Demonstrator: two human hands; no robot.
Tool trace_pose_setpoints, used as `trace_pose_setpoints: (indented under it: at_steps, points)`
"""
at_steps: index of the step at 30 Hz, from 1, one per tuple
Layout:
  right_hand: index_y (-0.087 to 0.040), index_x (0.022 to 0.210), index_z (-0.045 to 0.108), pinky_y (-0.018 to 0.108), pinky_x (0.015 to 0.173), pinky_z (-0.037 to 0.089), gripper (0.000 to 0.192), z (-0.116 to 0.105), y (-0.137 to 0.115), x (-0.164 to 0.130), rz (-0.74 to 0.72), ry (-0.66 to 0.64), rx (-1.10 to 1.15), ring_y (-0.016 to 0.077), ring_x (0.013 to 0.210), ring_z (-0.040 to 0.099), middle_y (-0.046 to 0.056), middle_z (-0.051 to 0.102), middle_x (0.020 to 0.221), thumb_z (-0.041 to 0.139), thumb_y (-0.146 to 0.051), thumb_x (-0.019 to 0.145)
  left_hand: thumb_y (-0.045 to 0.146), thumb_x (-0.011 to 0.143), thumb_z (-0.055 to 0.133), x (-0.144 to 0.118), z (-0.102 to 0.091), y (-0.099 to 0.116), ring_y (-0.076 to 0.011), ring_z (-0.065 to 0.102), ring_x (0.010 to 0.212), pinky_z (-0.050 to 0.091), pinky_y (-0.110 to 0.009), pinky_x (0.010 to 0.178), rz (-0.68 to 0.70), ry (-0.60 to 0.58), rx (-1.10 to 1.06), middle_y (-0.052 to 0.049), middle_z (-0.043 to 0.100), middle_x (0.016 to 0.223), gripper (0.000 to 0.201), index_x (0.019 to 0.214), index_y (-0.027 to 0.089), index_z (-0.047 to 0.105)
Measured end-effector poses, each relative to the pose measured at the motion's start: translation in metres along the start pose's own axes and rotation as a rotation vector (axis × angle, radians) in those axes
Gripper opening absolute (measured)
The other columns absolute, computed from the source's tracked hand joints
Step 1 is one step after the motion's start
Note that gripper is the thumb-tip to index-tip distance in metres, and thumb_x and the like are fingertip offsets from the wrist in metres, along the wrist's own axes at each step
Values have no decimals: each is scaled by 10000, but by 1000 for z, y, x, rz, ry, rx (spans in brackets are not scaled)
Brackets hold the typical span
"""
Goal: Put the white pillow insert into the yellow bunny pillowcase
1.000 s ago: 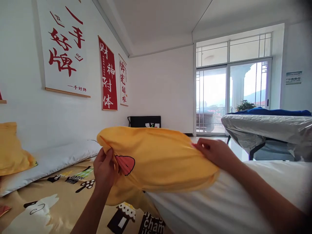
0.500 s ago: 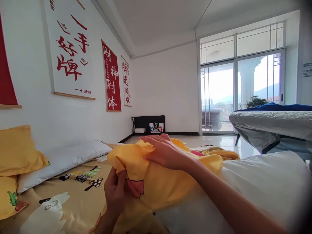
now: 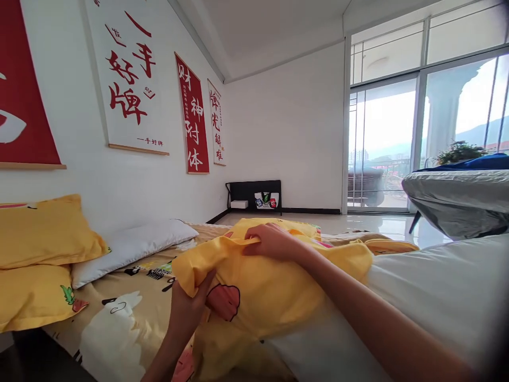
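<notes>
White walls enclose the room, with red-and-white calligraphy banners [image 3: 131,85] hung along the left side and tall glass doors [image 3: 425,132] at the far right. Below them lies a bed [image 3: 119,323] dressed in a tan cartoon-print sheet. At its head, two yellow pillows [image 3: 43,233] are stacked one upon the other, and a bare white pillow [image 3: 135,249] lies just beside them. Across the middle of the view, a yellow pillowcase [image 3: 270,292] with a pink-red cartoon patch is drawn partway over a white pillow [image 3: 437,302], which extends uncovered toward the right edge. The left hand [image 3: 191,307] rises from below and holds the near left corner of the pillowcase, its fingers [image 3: 207,282] clenched on the cloth beside the patch. The right hand [image 3: 270,241] reaches across the top of the pillowcase, its fingers [image 3: 251,245] pinching the upper hem of the cloth; the right forearm lies over the pillowcase and the white pillow. More yellow fabric [image 3: 382,245] is bunched on the bed behind the right hand. Against the far wall stands a low black stand [image 3: 254,187]. At the right, another bed with a silvery cover [image 3: 457,196] stands well apart, with a potted plant [image 3: 457,153] seen behind it.
</notes>
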State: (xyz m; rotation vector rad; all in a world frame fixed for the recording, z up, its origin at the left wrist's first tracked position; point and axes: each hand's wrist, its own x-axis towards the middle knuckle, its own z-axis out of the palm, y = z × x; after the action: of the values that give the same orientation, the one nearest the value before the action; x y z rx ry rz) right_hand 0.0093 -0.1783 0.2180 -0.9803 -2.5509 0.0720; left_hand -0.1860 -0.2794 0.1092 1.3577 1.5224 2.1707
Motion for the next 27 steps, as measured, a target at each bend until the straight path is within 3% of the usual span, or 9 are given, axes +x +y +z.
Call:
trace_pose_setpoints:
  at_steps: [4, 7, 10, 13, 16, 18, 21, 24, 27]
  points:
    - [-192, 1078, 645, 227, 718, 359, 528, -5, 19, -11, 16, -229, 22, 192, 943, 557, 63, 630, 1086, 680, -560, 701, 476, 597, 757, 11, 14, 0, -190, 604, 615, 488, -260, 531, -10, 197, -110, -43, 643, 640, 387, 700, 119, 649]
    - [-191, 1042, 614, 219, 673, 315, 456, 8, 16, -19, 14, -89, -37, 189, 916, 552, 55, 632, 1043, 665, -502, 712, 425, 686, 706, 11, 41, 11, -147, 550, 574, 453, -236, 519, 87, 231, -181, -13, 594, 594, 311, 646, 130, 617]
    - [-189, 968, 586, 227, 629, 233, 286, 20, 11, -31, 3, 116, -176, 164, 800, 542, 51, 638, 927, 561, -406, 784, 309, 749, 635, 0, 61, 31, -146, 582, 647, 472, -227, 587, 339, 57, -165, -16, 646, 700, 170, 751, 141, 664]
    - [-191, 902, 579, 233, 632, 208, 195, 13, 20, -45, -19, 274, -211, 140, 751, 520, 36, 635, 860, 512, -338, 793, 271, 807, 591, -12, 54, 41, -186, 635, 890, 503, -250, 762, 529, -173, -104, -42, 694, 956, 232, 1001, 182, 682]
    - [-183, 816, 583, 219, 640, 245, 168, -17, 44, -58, -22, 388, -63, 109, 697, 483, -1, 618, 778, 484, -311, 774, 402, 842, 613, -15, 27, 21, -260, 529, 1211, 463, -348, 965, 568, -311, 38, -97, 552, 1343, 602, 1397, 241, 446]
    - [-165, 782, 592, 207, 657, 295, 192, -41, 63, -64, -48, 395, 76, 103, 695, 477, -9, 596, 734, 477, -316, 749, 474, 780, 689, -14, 8, -5, -306, 416, 1327, 404, -432, 1048, 564, -391, 241, -115, 418, 1473, 874, 1503, 277, 241]
    - [-135, 763, 604, 203, 651, 355, 246, -70, 86, -72, -81, 370, 265, 113, 720, 496, 3, 583, 736, 506, -356, 717, 472, 792, 679, -7, -10, -45, -314, 431, 1312, 387, -476, 1062, 450, -460, 454, -128, 452, 1435, 746, 1436, 266, 362]
    - [-131, 788, 623, 204, 601, 390, 274, -83, 100, -82, -21, 380, 381, 118, 702, 520, 12, 600, 763, 569, -386, 701, 479, 862, 570, 6, -11, -67, -287, 477, 1279, 416, -448, 1044, 332, -417, 364, -139, 495, 1384, 551, 1335, 216, 468]
    - [-138, 795, 635, 220, 588, 429, 309, -87, 105, -93, 24, 425, 418, 125, 677, 555, 17, 616, 756, 606, -438, 724, 510, 762, 670, 22, -2, -63, -311, 333, 1395, 420, -430, 1048, 246, -384, 213, -146, 359, 1504, 790, 1424, 200, 368]
